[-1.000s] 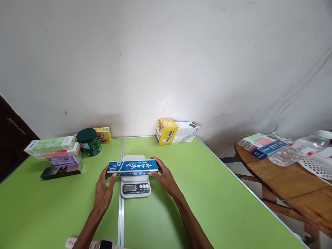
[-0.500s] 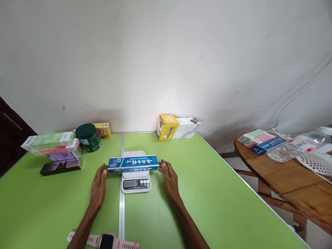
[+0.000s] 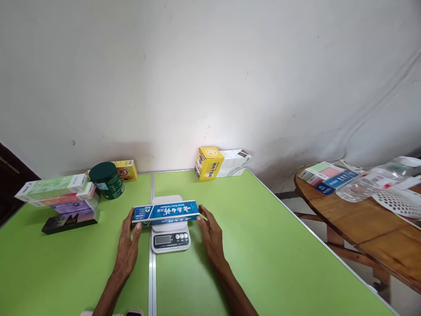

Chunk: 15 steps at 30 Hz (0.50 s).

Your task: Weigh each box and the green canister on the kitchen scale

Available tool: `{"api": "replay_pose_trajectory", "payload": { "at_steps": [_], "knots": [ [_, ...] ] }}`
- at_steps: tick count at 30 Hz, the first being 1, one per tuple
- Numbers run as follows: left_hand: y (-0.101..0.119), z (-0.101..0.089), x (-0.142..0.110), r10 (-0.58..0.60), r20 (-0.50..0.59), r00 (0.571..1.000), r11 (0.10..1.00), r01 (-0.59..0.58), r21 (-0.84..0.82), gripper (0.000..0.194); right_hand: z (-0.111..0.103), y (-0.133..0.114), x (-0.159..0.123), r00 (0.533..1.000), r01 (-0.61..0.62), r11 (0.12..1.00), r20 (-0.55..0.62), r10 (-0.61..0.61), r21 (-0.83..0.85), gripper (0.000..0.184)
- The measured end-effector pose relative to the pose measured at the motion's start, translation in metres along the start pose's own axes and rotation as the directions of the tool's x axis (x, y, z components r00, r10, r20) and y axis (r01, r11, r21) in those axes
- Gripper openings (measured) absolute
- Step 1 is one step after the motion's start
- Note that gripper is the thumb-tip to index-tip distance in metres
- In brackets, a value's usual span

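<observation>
A long blue toothpaste box (image 3: pixel 174 210) lies crosswise over a white kitchen scale (image 3: pixel 171 242); whether it rests on the plate or is slightly raised I cannot tell. At the box's left end, my left hand (image 3: pixel 127 245) has its thumb in front and its fingers around the end. My right hand (image 3: pixel 211 235) closes on the opposite end, thumb toward the front edge. Below the box, the scale's dark display and round buttons show, while the middle of its plate is covered.
Stacked boxes (image 3: pixel 70 206), a dark green canister (image 3: pixel 107 181) and a yellow box (image 3: pixel 127 170) stand at the left. Against the wall are a yellow carton (image 3: pixel 209 163) and a white box (image 3: pixel 234 163). A wooden table (image 3: pixel 371 228) at right holds boxes and plastic bottles. A watch (image 3: pixel 133 313) lies at the front edge.
Both hands have moved in from beside the box and now grip its ends. The view has shifted slightly, leaving only part of the pink watch visible.
</observation>
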<state>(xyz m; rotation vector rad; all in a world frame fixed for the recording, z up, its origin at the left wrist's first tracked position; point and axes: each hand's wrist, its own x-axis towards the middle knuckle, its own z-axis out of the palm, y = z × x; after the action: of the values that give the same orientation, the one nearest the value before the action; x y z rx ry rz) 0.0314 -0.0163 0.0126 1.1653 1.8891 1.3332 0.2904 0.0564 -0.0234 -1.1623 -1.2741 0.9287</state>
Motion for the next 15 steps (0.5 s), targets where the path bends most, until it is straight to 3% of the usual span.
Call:
{"api": "replay_pose_trajectory", "payload": {
  "at_steps": [5, 9, 12, 15],
  "knots": [
    [0.014, 0.004, -0.004, -0.052, 0.005, 0.999, 0.997, 0.052, 0.053, 0.086, 0.014, -0.008, -0.007, 0.998, 0.040, 0.997, 0.053, -0.044, 0.065, 0.055],
    [0.035, 0.015, -0.006, 0.027, -0.001, 1.000, 0.997, -0.027, 0.066, 0.086, 0.006, -0.021, -0.001, 1.000, 0.022, 0.995, -0.008, -0.021, 0.096, 0.056],
    [0.059, 0.042, -0.003, 0.132, 0.099, 0.986, 0.989, -0.138, 0.051, 0.089, -0.020, -0.030, 0.018, 0.988, 0.030, 0.997, -0.153, -0.018, 0.077, 0.060],
    [0.083, 0.089, 0.004, 0.189, 0.303, 0.934, 0.980, -0.200, 0.004, 0.096, -0.060, -0.031, 0.047, 0.941, 0.032, 0.999, -0.338, -0.031, -0.002, 0.066]
  ]
}}
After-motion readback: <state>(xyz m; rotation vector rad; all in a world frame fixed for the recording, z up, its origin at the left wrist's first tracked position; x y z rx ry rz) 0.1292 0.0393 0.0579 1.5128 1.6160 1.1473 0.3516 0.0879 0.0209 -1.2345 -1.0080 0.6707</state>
